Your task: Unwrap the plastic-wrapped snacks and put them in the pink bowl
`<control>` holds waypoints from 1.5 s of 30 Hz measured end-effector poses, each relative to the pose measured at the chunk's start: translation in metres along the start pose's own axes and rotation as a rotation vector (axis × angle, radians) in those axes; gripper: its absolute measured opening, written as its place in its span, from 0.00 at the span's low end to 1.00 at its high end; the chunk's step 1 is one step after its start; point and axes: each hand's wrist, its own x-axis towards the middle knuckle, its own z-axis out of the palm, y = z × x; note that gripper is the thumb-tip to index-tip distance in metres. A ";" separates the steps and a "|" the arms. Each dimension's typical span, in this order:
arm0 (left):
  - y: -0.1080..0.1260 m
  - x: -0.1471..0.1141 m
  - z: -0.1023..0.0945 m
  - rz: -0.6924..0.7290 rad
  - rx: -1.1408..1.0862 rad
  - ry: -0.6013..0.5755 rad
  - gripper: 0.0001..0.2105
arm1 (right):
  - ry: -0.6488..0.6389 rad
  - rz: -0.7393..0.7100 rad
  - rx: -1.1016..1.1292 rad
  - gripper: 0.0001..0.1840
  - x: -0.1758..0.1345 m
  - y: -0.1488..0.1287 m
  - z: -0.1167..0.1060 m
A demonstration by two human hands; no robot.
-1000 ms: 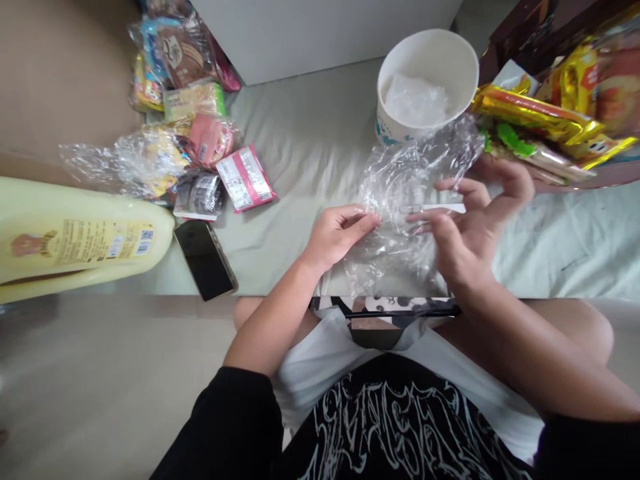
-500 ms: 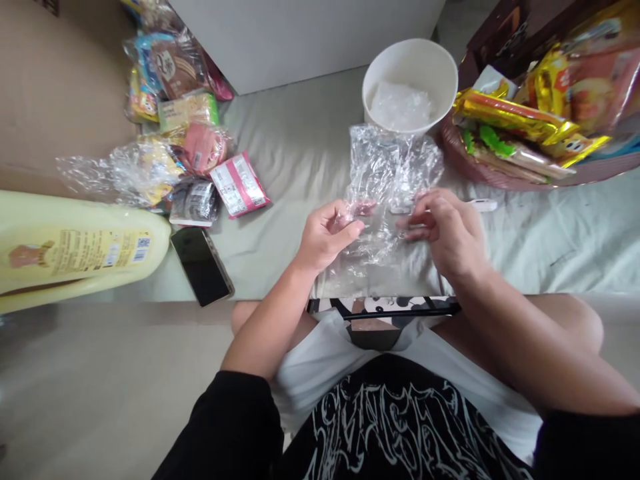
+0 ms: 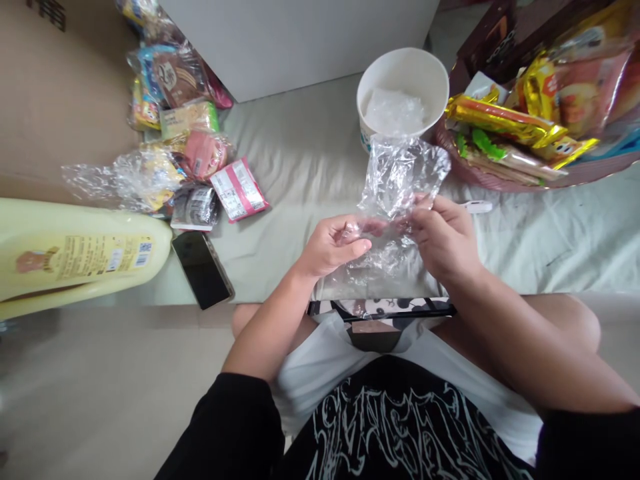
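Observation:
A crumpled clear plastic bag (image 3: 403,170) stretches between my two hands, its upper part just in front of a white paper tub (image 3: 425,77). My right hand (image 3: 445,237) pinches the bag between thumb and fingers at its right side. On the other side, my left hand (image 3: 330,247) has its fingers curled behind the thin plastic, with the thumb in front along it. More of the film hangs below the fingers over the pale green cloth (image 3: 300,167). Crumpled translucent plastic (image 3: 395,110) lies inside the tub.
At right, a pink basket (image 3: 465,163) holds wrapped snacks (image 3: 510,120); a small white stick-like object (image 3: 479,207) lies before it. At left are packaged snacks (image 3: 240,190), a phone (image 3: 203,270), a pale yellow bottle (image 3: 85,253) and cardboard (image 3: 65,100). A white box (image 3: 300,40) stands behind.
My right hand has moved slightly left and closed its fingers on the bag. The bag is now bunched closer together between the hands, and my left hand has moved a little right and down.

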 end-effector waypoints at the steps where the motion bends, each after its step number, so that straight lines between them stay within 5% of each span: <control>1: 0.000 0.001 0.000 0.006 -0.020 -0.029 0.28 | 0.019 0.014 0.060 0.15 0.000 0.001 0.000; 3: 0.001 0.002 0.000 0.014 -0.072 -0.094 0.27 | 0.045 0.025 0.145 0.18 0.002 0.001 0.000; 12: 0.006 0.005 0.002 -0.035 -0.221 0.011 0.28 | 0.132 0.034 0.213 0.17 0.006 0.002 0.005; 19: 0.011 0.007 0.001 -0.172 -0.246 -0.002 0.22 | 0.175 -0.161 -0.034 0.16 0.009 0.011 0.000; 25: 0.006 0.010 0.001 -0.112 -0.242 0.176 0.23 | 0.171 -0.063 0.015 0.22 0.007 0.011 0.000; 29: 0.007 0.010 0.000 -0.076 -0.240 0.230 0.24 | 0.007 0.057 0.082 0.29 0.001 0.003 0.000; 35: 0.010 0.007 -0.002 -0.016 -0.197 0.274 0.22 | -0.300 -0.078 -0.119 0.44 -0.008 -0.001 -0.005; 41: 0.009 -0.004 -0.008 0.077 -0.020 0.275 0.25 | -0.215 -0.269 -0.308 0.10 -0.012 -0.007 -0.002; 45: 0.004 -0.008 -0.014 0.301 0.203 0.319 0.31 | -0.107 -0.320 -0.408 0.07 -0.011 -0.012 -0.006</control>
